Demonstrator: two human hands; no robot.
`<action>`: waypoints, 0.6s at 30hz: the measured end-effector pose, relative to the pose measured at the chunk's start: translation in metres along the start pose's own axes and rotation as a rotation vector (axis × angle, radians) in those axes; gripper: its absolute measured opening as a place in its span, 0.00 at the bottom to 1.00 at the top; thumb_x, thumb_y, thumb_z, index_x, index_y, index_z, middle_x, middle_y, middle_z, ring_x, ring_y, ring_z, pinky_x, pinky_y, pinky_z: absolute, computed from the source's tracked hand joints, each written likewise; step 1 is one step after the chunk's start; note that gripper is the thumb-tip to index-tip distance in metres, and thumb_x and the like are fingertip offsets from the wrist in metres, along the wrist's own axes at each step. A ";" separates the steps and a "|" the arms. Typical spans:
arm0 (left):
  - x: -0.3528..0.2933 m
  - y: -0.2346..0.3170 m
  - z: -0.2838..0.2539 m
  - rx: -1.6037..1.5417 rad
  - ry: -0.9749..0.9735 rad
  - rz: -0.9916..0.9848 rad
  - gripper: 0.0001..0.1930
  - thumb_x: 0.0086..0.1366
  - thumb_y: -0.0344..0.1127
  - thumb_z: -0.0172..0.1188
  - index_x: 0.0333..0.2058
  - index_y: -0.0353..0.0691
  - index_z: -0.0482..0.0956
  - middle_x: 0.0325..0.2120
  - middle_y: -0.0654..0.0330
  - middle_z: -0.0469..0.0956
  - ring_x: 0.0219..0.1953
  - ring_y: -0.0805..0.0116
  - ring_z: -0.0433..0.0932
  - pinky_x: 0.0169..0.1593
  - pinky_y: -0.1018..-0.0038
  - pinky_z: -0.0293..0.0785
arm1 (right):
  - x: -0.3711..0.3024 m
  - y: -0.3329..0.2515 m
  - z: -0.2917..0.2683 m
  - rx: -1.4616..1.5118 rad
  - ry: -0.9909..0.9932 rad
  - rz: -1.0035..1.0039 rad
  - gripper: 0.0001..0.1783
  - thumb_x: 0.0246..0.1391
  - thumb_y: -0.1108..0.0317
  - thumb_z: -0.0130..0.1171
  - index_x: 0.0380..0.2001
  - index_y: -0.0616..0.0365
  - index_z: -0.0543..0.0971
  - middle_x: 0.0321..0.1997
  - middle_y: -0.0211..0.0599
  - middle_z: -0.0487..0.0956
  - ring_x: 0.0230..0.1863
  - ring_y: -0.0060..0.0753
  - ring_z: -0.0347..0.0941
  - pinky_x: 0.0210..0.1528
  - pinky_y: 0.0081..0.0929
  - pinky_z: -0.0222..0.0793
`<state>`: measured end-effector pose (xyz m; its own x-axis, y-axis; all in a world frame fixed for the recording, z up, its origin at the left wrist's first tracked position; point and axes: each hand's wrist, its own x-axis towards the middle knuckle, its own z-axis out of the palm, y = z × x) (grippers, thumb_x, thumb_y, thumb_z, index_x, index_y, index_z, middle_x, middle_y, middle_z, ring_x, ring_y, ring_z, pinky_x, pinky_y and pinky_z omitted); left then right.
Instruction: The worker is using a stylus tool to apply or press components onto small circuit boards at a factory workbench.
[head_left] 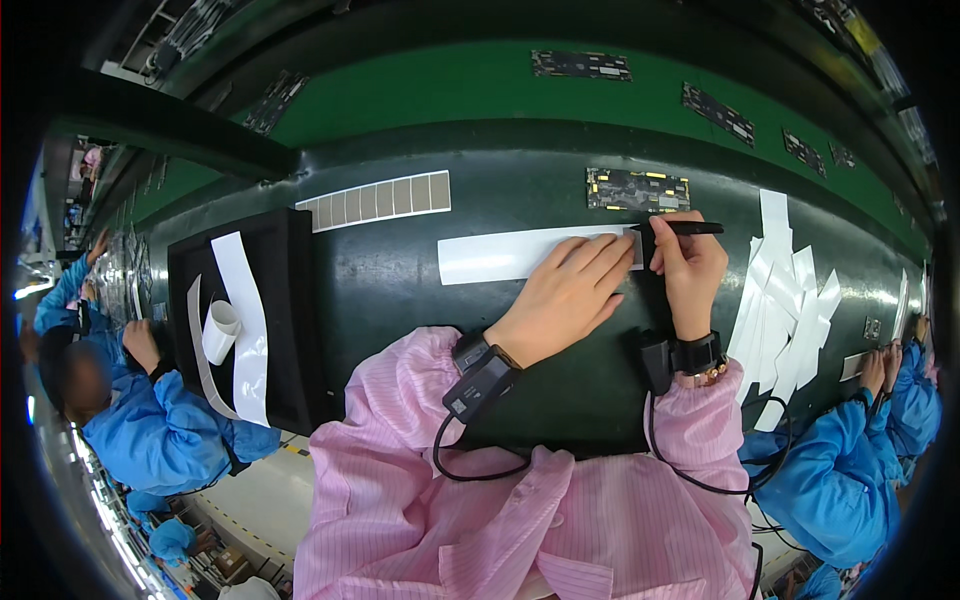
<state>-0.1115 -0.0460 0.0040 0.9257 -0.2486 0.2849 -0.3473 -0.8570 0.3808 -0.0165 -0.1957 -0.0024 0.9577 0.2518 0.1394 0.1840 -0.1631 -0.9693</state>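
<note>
Soft glare marks the dark bench (385, 300); edges curve into black.

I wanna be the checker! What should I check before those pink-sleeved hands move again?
1. Left hand pressing on the white strip: ok, it lies flat across it.
2. Black pen-shaped tool gripped: ok, the right hand pinches it.
3. Tool's tip touching the strip: cannot tell; it is near the right end, but contact is too small to see.
4. Circuit board clear of the strip: ok, it lies beyond, with a gap between.
5. White strips at the right stacked neatly: not ok, they overlap at messy angles.
</note>
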 end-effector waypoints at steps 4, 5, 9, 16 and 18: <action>0.001 0.000 -0.001 0.003 -0.001 0.002 0.27 0.58 0.39 0.58 0.55 0.36 0.68 0.56 0.58 0.66 0.58 0.63 0.64 0.59 0.66 0.61 | 0.000 -0.002 0.000 0.123 0.025 0.032 0.04 0.55 0.75 0.61 0.30 0.64 0.76 0.19 0.27 0.73 0.15 0.13 0.66 0.17 0.13 0.58; 0.001 0.000 -0.001 -0.005 -0.001 0.002 0.27 0.58 0.39 0.58 0.55 0.36 0.68 0.56 0.58 0.66 0.58 0.63 0.64 0.59 0.66 0.61 | 0.001 -0.002 0.000 0.123 0.025 0.031 0.04 0.55 0.75 0.61 0.30 0.64 0.76 0.19 0.27 0.73 0.15 0.13 0.66 0.17 0.13 0.58; 0.001 -0.001 -0.002 -0.016 0.003 0.000 0.26 0.58 0.39 0.59 0.54 0.36 0.68 0.56 0.58 0.66 0.58 0.63 0.64 0.59 0.66 0.60 | 0.009 0.000 -0.001 0.166 0.038 0.035 0.05 0.56 0.72 0.60 0.31 0.63 0.76 0.20 0.26 0.73 0.16 0.13 0.66 0.17 0.13 0.57; 0.010 -0.014 -0.007 -0.089 0.065 -0.017 0.25 0.57 0.36 0.60 0.53 0.34 0.69 0.56 0.54 0.66 0.58 0.59 0.66 0.59 0.63 0.62 | 0.039 -0.001 0.011 0.258 0.043 0.023 0.05 0.57 0.71 0.60 0.33 0.62 0.76 0.21 0.26 0.73 0.17 0.13 0.66 0.18 0.12 0.56; 0.015 -0.024 -0.011 0.006 0.141 -0.033 0.24 0.57 0.35 0.60 0.52 0.33 0.69 0.56 0.52 0.66 0.58 0.56 0.65 0.62 0.62 0.61 | 0.048 0.003 0.017 0.328 0.013 0.008 0.06 0.57 0.71 0.60 0.33 0.63 0.76 0.21 0.26 0.73 0.17 0.12 0.65 0.18 0.12 0.55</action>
<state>-0.0912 -0.0240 0.0087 0.9063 -0.1546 0.3934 -0.3157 -0.8665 0.3867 0.0258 -0.1678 -0.0020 0.9618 0.2395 0.1324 0.0976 0.1519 -0.9836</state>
